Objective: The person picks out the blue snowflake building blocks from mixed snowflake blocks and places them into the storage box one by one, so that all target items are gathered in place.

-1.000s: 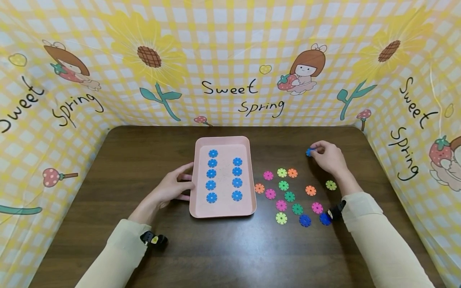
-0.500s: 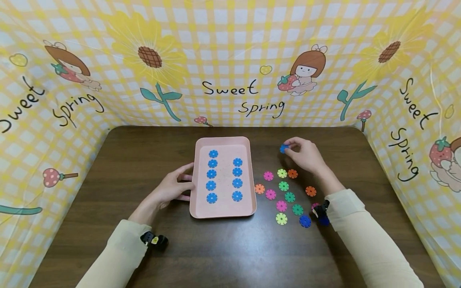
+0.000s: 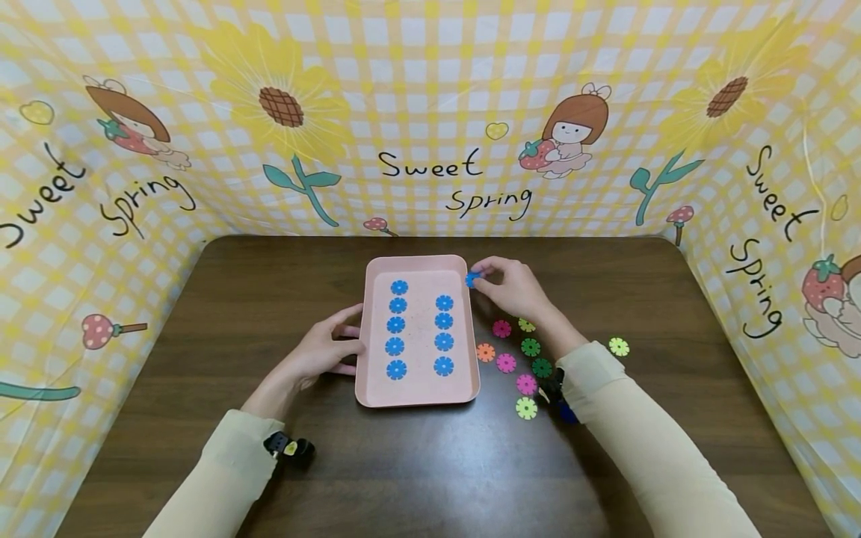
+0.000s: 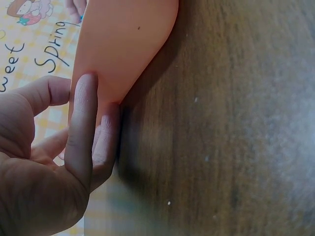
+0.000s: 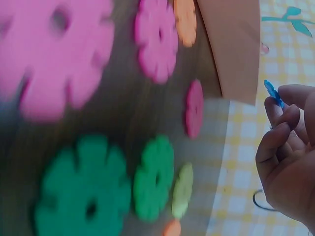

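Observation:
A pink tray (image 3: pixel 417 398) holds two columns of blue notched plastic discs, such as one blue disc (image 3: pixel 395 325) in the left column. My left hand (image 3: pixel 326 347) rests its fingertips against the tray's outer left side. In the left wrist view, its fingers (image 4: pixel 81 123) touch the outer wall of the tray (image 4: pixel 128 44). My right hand (image 3: pixel 514 288) pinches another blue disc (image 3: pixel 473 279) between thumb and fingertips at the tray's upper right rim. That pinched disc (image 5: pixel 273 93) shows edge-on in the right wrist view, with the right hand (image 5: pixel 290 152) behind it.
Several loose notched discs lie right of the tray, including an orange disc (image 3: pixel 486 353), a pink disc (image 3: pixel 506 363), a green disc (image 3: pixel 531 347) and a yellow-green disc (image 3: pixel 619 347). The right forearm covers some. A checkered cloth (image 3: pixel 430 90) surrounds the brown table (image 3: pixel 417 471).
My right hand has carried the blue disc leftward across the table to the tray's right rim. The left hand and tray have stayed in place.

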The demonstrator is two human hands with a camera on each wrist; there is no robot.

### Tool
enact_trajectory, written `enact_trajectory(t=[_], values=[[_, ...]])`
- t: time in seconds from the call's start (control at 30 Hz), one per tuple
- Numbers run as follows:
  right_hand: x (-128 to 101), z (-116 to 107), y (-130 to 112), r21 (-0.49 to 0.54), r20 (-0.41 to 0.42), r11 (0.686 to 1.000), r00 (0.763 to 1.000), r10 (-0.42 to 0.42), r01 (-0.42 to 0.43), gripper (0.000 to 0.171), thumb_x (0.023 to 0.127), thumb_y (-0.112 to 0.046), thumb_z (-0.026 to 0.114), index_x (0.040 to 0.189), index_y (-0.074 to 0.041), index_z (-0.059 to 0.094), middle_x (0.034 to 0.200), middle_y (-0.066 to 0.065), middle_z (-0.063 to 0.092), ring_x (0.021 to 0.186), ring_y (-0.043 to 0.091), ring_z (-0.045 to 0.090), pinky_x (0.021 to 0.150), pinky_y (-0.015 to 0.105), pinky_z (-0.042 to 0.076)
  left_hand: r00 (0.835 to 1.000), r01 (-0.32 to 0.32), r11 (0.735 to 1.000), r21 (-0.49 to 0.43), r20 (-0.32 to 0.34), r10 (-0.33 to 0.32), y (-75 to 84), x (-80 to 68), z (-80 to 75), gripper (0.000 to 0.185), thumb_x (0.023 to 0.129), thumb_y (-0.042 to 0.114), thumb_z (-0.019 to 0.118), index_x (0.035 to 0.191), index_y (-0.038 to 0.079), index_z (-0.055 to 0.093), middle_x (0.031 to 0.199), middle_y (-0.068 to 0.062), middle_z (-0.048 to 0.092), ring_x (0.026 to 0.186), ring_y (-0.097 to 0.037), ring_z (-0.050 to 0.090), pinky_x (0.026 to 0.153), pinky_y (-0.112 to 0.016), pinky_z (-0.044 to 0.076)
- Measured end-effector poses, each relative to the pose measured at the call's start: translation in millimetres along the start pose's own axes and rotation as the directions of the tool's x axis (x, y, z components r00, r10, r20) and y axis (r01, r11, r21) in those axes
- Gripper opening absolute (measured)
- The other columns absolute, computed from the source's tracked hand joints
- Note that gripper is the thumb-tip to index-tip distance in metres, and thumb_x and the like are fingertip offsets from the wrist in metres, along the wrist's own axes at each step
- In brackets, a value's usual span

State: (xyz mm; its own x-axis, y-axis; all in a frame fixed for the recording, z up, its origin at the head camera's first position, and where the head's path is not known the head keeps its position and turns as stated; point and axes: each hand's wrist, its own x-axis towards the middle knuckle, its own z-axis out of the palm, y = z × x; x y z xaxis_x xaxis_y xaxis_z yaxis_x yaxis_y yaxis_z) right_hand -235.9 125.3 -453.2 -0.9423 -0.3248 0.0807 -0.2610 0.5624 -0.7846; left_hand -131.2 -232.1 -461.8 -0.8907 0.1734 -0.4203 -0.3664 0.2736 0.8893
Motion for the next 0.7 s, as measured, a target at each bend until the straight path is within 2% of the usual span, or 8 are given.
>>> enact_trajectory(t=[0.23, 0.37, 0.47, 0.6, 0.7], values=[[9.9, 24.8, -11.0, -0.013, 0.008, 1.000, 1.000, 0.015, -0.015, 0.022, 0.098, -0.026, 0.073, 0.118, -0.014, 0.075, 0.108, 0.002, 0.072, 0.079, 0.020, 0.057, 0.060, 0.033, 0.043, 1.000, -0.002, 1.000, -0.007, 0.003, 0.002, -0.4, -0.4, -0.3, 0.082, 0.095, 0.003, 0.068, 0.165, 0.024, 0.031, 0.138, -0.027, 0.047, 0.102, -0.032, 0.068, 0.076, -0.047, 0.064], [15.4, 37.2, -15.3, -0.030, 0.028, 0.999, 0.999, 0.025, -0.024, 0.023, 0.099, -0.027, 0.072, 0.118, -0.015, 0.075, 0.104, 0.001, 0.072, 0.075, 0.020, 0.057, 0.059, 0.032, 0.043, 1.000, 0.000, 1.000, -0.012, 0.005, 0.000, -0.9, 0.0, -0.3, 0.081, 0.095, 0.003, 0.068, 0.165, 0.024, 0.031, 0.138, -0.027, 0.047, 0.106, -0.034, 0.066, 0.077, -0.047, 0.064], [19.5, 45.2, -16.1, -0.056, 0.034, 0.998, 0.999, 0.039, -0.037, 0.023, 0.098, -0.027, 0.072, 0.117, -0.015, 0.075, 0.103, 0.001, 0.072, 0.076, 0.020, 0.060, 0.065, 0.033, 0.050, 1.000, 0.001, 1.000, -0.014, 0.006, -0.001, -0.8, 0.1, 0.0, 0.081, 0.095, 0.004, 0.068, 0.164, 0.025, 0.032, 0.138, -0.027, 0.047, 0.107, -0.035, 0.065, 0.077, -0.047, 0.064], [23.9, 51.8, -17.5, -0.113, 0.031, 0.992, 0.998, 0.061, -0.058, 0.022, 0.098, -0.028, 0.073, 0.116, -0.016, 0.076, 0.102, -0.001, 0.072, 0.090, 0.016, 0.065, 0.081, 0.037, 0.058, 1.000, 0.002, 1.000, -0.012, 0.006, -0.002, -0.3, -0.1, 0.3, 0.082, 0.095, 0.004, 0.069, 0.164, 0.025, 0.032, 0.138, -0.026, 0.047, 0.106, -0.034, 0.065, 0.077, -0.047, 0.064], [25.7, 53.5, -19.8, -0.155, 0.037, 0.986, 0.997, 0.068, -0.061, 0.023, 0.097, -0.028, 0.074, 0.116, -0.015, 0.076, 0.102, -0.001, 0.072, 0.090, 0.016, 0.067, 0.079, 0.038, 0.059, 1.000, 0.003, 1.000, -0.011, 0.000, -0.003, -0.5, -0.6, 0.0, 0.082, 0.094, 0.004, 0.069, 0.164, 0.025, 0.032, 0.138, -0.026, 0.047, 0.104, -0.033, 0.067, 0.076, -0.047, 0.064]])
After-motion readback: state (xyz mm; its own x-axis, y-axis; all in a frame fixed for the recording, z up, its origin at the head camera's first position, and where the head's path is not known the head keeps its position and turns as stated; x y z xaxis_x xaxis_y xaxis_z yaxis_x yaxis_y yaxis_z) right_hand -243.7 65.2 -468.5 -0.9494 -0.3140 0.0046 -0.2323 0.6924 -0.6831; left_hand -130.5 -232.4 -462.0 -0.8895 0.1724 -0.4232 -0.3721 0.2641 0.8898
